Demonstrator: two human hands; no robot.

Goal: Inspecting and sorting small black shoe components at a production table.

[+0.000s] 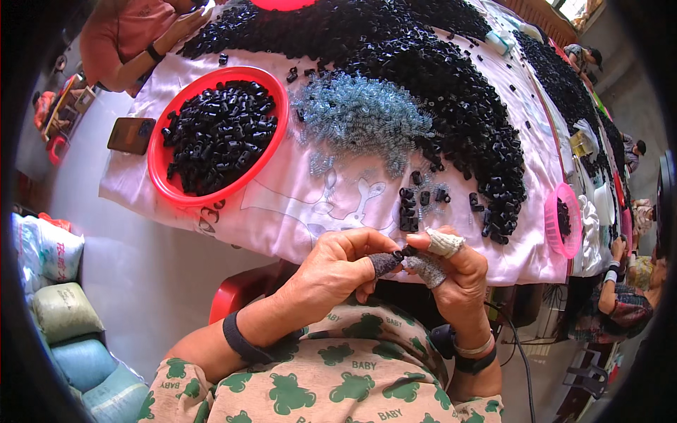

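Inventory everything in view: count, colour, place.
Cloth: one, pale pink, centre
Loose parts: uncountable, black, heaped on cloth
Coils: uncountable, clear bluish, upper centre
Bowl: one complete, red, left of coils, holding black parts
Phone: one, dark, left of bowl
Basket: one, pink, cloth's right edge
Chair: one, red, below cloth
Sacks: at least four, white, olive, blue, lower left
Co-workers: several, mixed clothing, upper left and right
Pinched part: one, black, lower centre
Left hand: one, dark finger cover, lower centre
Right hand: one, two pale finger covers, right of it
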